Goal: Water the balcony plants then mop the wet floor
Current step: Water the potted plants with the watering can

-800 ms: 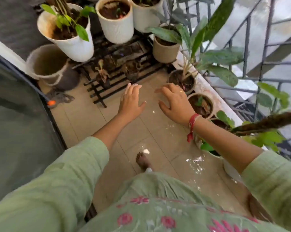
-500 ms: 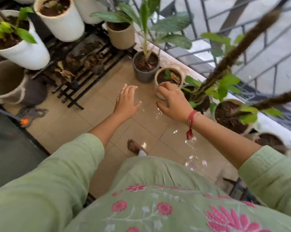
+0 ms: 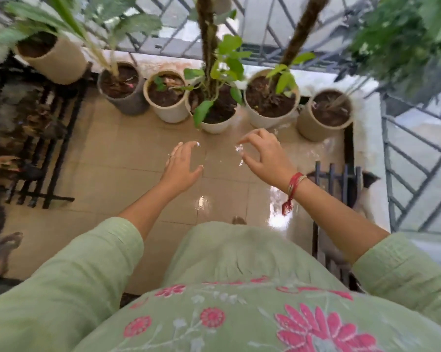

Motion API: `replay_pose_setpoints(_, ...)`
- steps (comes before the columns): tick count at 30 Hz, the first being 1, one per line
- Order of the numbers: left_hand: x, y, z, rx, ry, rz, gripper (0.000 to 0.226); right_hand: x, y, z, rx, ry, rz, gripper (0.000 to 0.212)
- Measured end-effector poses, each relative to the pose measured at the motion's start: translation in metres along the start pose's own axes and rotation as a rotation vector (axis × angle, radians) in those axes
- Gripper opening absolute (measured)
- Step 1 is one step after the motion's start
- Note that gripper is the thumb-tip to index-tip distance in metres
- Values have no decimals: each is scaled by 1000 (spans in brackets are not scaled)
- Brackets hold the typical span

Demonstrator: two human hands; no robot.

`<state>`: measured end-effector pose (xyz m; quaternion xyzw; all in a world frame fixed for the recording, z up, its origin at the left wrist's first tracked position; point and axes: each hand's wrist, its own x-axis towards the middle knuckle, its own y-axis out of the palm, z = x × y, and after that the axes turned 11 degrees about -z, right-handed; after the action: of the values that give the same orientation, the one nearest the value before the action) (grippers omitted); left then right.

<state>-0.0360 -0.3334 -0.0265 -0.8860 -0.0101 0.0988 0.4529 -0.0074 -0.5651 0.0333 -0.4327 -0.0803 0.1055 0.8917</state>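
I am standing on the balcony and holding both hands out above the wet floor point(image 3: 117, 153). My left hand point(image 3: 181, 165) is hovering flat, palm down, fingers straight and close together, thumb spread aside, gripping nothing. My right hand point(image 3: 263, 156) is hanging just beside it, apart from it, its fingers loosely curled downward with nothing between them. A red thread point(image 3: 294, 185) is circling that wrist, its tassel dangling. Neither hand is touching a pot. The plants point(image 3: 229, 62) are sitting in a row against the ledge point(image 3: 366, 153), just beyond my fingertips. From the left there is a grey pot point(image 3: 128, 105) and then a cream pot point(image 3: 169, 114). Next comes a white pot point(image 3: 214, 127) with a mossy pole point(image 3: 206, 34) and a leaf drooping over its rim. After it are another white pot point(image 3: 261, 119) with a second pole point(image 3: 300, 34), and a tan pot point(image 3: 313, 129) at the right end. All are showing dark soil. Water is glinting as a puddle point(image 3: 277, 209) below my right wrist and as small spots on the tiles near my fingers. A black rack point(image 3: 49, 161) is standing on my left, blurred. The railing point(image 3: 414, 158) is running behind the ledge. My toes point(image 3: 239, 221) are peeking out past my green tunic.
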Motion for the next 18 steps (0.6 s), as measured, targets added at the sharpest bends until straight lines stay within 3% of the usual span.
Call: replay_pose_setpoints(18, -39, 49, -18, 123, 322, 367, 54, -207, -21, -32, 113, 630, -475, 24)
